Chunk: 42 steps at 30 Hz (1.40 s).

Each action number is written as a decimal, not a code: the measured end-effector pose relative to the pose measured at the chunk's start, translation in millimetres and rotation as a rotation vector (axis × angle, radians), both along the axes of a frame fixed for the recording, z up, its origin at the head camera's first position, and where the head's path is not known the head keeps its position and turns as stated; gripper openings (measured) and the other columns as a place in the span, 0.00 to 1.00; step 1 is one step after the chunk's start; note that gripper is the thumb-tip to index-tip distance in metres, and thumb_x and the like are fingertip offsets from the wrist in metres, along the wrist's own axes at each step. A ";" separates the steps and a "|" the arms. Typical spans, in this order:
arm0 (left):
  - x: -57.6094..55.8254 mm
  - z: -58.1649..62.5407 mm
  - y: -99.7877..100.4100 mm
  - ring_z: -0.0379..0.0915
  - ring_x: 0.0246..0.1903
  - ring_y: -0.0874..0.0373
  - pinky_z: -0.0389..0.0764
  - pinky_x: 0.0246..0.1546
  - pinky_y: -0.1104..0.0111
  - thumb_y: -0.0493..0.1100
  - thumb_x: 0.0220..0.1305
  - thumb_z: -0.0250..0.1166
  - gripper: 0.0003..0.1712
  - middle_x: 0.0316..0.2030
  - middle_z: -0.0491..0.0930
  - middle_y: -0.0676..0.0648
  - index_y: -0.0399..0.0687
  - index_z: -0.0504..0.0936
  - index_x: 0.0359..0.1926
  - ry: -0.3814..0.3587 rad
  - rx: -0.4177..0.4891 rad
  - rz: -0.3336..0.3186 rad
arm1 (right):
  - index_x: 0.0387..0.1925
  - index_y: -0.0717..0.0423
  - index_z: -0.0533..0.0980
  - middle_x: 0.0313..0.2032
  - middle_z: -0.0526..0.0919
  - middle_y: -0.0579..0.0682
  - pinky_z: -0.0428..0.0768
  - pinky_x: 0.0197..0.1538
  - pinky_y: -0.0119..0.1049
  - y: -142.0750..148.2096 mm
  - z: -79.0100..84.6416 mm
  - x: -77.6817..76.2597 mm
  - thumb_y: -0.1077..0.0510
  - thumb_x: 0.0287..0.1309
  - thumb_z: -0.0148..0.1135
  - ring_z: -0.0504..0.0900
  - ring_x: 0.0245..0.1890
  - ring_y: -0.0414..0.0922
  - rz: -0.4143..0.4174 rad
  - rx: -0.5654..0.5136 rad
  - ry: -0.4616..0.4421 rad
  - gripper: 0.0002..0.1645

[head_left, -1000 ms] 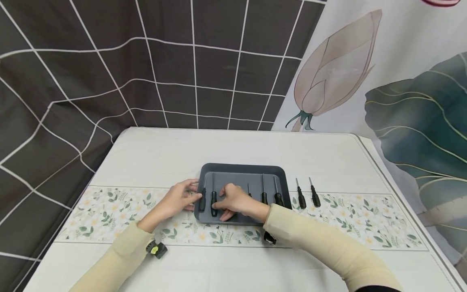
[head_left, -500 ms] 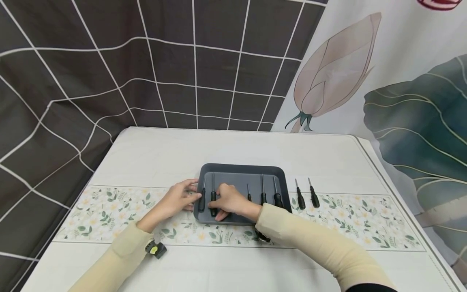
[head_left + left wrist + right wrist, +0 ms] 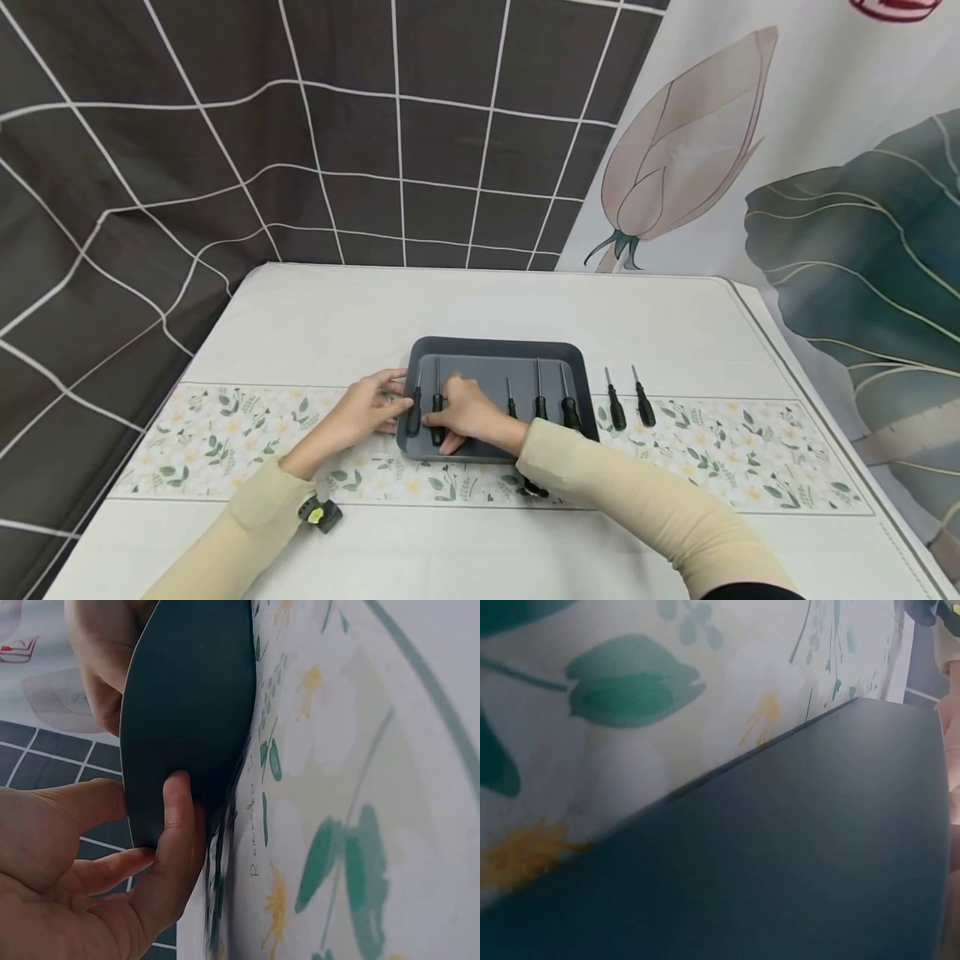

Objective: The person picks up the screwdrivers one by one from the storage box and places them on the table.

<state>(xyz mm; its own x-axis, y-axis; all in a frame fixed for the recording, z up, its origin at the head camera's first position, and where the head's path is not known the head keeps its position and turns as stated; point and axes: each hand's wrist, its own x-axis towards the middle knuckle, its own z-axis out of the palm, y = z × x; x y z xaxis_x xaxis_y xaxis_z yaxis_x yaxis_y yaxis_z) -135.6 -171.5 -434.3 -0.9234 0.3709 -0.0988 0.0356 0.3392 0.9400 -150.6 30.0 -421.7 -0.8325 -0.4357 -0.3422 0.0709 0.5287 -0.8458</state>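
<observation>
A dark grey tray (image 3: pixel 498 347) lies on the table and holds several black-handled screwdrivers. My left hand (image 3: pixel 363 407) grips its left side, the thumb at the rim and the fingers against the outer wall, as the left wrist view shows. Inside the tray, my right hand (image 3: pixel 474 412) pinches the handle of the second screwdriver (image 3: pixel 438 433) from the left. Left of it lies another screwdriver (image 3: pixel 414 414). A short screwdriver (image 3: pixel 512 407) and two longer ones, one in the middle right (image 3: pixel 540 407) and one at the right (image 3: pixel 570 412), are partly hidden by my right sleeve.
Two smaller screwdrivers, one nearer (image 3: pixel 617 412) and one farther right (image 3: pixel 644 407), lie on the cloth right of the tray. A white tablecloth (image 3: pixel 337 325) with a floral band covers the table. A dark gridded curtain (image 3: pixel 442 150) hangs behind.
My right hand has moved slightly left, and its fingers have closed in on the second screwdriver's handle. My left hand stays at the tray's left side.
</observation>
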 end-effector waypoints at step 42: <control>0.2 2.4 1.2 0.83 0.41 0.39 0.90 0.33 0.64 0.34 0.72 0.60 0.33 0.52 0.73 0.27 0.24 0.58 0.70 -0.002 -0.008 0.007 | 0.47 0.72 0.67 0.15 0.80 0.63 0.86 0.17 0.42 9.7 4.3 -5.2 0.68 0.60 0.66 0.81 0.10 0.48 -0.045 -0.057 0.024 0.19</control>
